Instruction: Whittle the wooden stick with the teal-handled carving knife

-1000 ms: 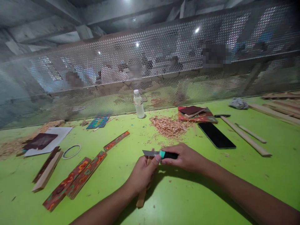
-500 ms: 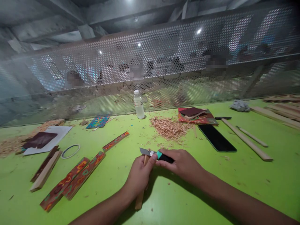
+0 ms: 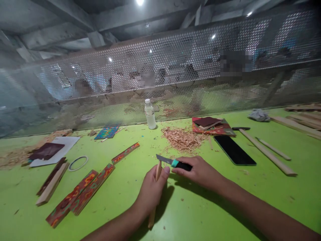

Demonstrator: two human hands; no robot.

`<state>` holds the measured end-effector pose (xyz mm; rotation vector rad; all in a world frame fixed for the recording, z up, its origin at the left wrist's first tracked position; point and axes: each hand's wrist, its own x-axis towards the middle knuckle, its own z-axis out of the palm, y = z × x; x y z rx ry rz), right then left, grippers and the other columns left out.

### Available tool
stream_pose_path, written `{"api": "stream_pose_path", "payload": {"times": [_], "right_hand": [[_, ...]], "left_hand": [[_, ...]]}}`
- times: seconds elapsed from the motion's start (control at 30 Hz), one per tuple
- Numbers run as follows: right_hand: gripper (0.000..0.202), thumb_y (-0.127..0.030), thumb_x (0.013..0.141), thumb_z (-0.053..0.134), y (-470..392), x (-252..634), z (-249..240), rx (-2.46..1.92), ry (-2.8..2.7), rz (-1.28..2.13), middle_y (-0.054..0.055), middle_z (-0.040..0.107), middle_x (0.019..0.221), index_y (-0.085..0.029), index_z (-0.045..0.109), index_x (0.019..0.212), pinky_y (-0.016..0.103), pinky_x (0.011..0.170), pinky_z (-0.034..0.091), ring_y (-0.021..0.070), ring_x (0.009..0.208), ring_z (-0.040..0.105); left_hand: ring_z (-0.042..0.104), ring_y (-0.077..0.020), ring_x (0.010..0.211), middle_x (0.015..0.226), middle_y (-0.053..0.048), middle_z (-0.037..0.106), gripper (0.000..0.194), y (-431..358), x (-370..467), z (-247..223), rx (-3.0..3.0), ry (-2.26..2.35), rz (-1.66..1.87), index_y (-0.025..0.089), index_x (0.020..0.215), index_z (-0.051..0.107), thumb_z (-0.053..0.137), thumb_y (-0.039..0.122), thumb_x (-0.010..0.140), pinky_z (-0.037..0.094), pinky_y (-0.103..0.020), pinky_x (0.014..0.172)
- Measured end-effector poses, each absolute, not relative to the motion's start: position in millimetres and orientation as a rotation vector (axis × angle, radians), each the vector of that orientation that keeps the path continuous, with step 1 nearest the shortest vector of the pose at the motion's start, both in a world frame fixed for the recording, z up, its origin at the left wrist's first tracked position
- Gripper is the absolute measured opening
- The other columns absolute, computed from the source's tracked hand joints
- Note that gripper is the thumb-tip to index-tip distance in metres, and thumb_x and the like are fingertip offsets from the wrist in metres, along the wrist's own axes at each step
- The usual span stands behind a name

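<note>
My left hand (image 3: 152, 187) is closed around a thin wooden stick (image 3: 158, 170), held at a slant with its upper tip above the fist and its lower end down by the table. In my right hand (image 3: 198, 169) is a utility knife (image 3: 182, 165) with a black and teal handle. Its grey blade (image 3: 163, 159) points left, level with the stick's upper tip; whether the two touch I cannot tell. Beyond my hands lies a heap of wood shavings (image 3: 184, 139).
Painted wooden strips (image 3: 91, 190) and a white ring (image 3: 78, 163) lie to the left. On the right are a phone (image 3: 235, 150), a hammer (image 3: 267, 152) and a slim stick (image 3: 273, 149). A bottle (image 3: 150, 115) stands before a perforated metal screen (image 3: 175, 70), with people behind it.
The knife has moved slightly right and away from my left thumb, so more of its blade shows. The stick's upper end now sticks out more clearly above my left fist.
</note>
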<state>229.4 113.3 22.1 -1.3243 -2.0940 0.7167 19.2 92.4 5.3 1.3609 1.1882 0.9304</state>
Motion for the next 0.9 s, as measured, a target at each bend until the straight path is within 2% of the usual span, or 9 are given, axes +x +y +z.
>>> {"api": "stream_pose_path", "payload": {"times": [0.1,0.23,0.3,0.37,0.47,0.6,0.7,0.77,0.9], "right_hand": [[0.031,-0.048,0.094,0.066,111.3,227.7,21.8,-1.270,-2.154,0.826,0.000,0.074,0.075,-0.020,0.080,0.095,0.026,0.060,0.039,0.0153,0.065,0.059],[0.031,-0.046,0.094,0.067,107.9,227.0,24.1,-1.215,-2.193,0.918,0.000,0.072,0.075,-0.018,0.079,0.095,0.024,0.060,0.039,0.0146,0.066,0.059],[0.032,-0.049,0.094,0.067,106.6,226.6,25.0,-1.210,-2.209,0.889,0.000,0.072,0.075,-0.019,0.079,0.095,0.024,0.060,0.040,0.0146,0.065,0.059],[0.031,-0.050,0.095,0.067,105.1,225.2,24.3,-1.234,-2.225,0.796,0.000,0.073,0.076,-0.021,0.079,0.096,0.025,0.061,0.041,0.0155,0.066,0.061],[0.028,-0.048,0.095,0.068,102.2,221.2,20.4,-1.319,-2.234,0.601,0.003,0.079,0.084,-0.024,0.079,0.100,0.029,0.065,0.044,0.0207,0.072,0.069],[0.035,-0.053,0.096,0.064,102.2,220.6,17.8,-1.500,-2.096,0.382,0.008,0.081,0.093,-0.024,0.077,0.111,0.035,0.066,0.049,0.0282,0.078,0.074],[0.040,-0.058,0.097,0.060,107.6,228.0,21.7,-1.604,-1.929,0.278,0.009,0.081,0.090,-0.024,0.077,0.109,0.038,0.065,0.051,0.0303,0.075,0.074],[0.041,-0.060,0.095,0.060,111.4,233.1,25.1,-1.615,-1.888,0.264,0.010,0.080,0.089,-0.024,0.078,0.106,0.039,0.064,0.051,0.0308,0.074,0.074],[0.035,-0.055,0.097,0.060,112.5,234.5,28.8,-1.464,-2.037,0.457,0.006,0.079,0.085,-0.025,0.078,0.101,0.033,0.062,0.048,0.0241,0.071,0.070]], "left_hand": [[0.055,-0.0161,0.075,0.079,0.000,0.061,0.040,90.4,20.5,8.7,1.394,1.145,0.946,0.020,0.089,0.063,0.062,0.059,0.095,0.045,-0.026,0.072],[0.062,-0.0214,0.091,0.088,-0.005,0.069,0.039,86.9,22.7,13.2,1.413,1.094,0.946,0.019,0.093,0.068,0.063,0.057,0.096,0.047,-0.031,0.090],[0.063,-0.0232,0.097,0.092,-0.006,0.071,0.039,86.1,23.3,14.1,1.427,1.087,0.949,0.018,0.092,0.068,0.062,0.056,0.097,0.046,-0.032,0.095],[0.062,-0.0241,0.096,0.093,-0.006,0.072,0.040,86.4,23.3,13.7,1.438,1.099,0.945,0.017,0.092,0.069,0.061,0.056,0.097,0.046,-0.032,0.091],[0.058,-0.0225,0.084,0.084,-0.004,0.067,0.042,88.0,23.1,12.4,1.448,1.155,0.936,0.016,0.089,0.067,0.059,0.056,0.097,0.045,-0.032,0.079],[0.046,-0.0175,0.072,0.074,0.002,0.052,0.042,88.6,23.7,12.6,1.455,1.211,0.943,0.019,0.082,0.058,0.055,0.058,0.098,0.038,-0.029,0.068],[0.038,-0.0155,0.068,0.071,0.005,0.040,0.042,87.9,24.1,13.8,1.451,1.228,0.946,0.022,0.075,0.048,0.056,0.057,0.098,0.033,-0.028,0.063],[0.036,-0.0149,0.067,0.070,0.006,0.037,0.043,87.4,24.0,14.4,1.439,1.228,0.946,0.023,0.074,0.044,0.056,0.057,0.098,0.032,-0.028,0.063],[0.041,-0.0153,0.071,0.074,0.004,0.044,0.040,85.0,24.1,15.4,1.412,1.187,0.938,0.022,0.082,0.053,0.054,0.058,0.100,0.037,-0.027,0.067]]}}
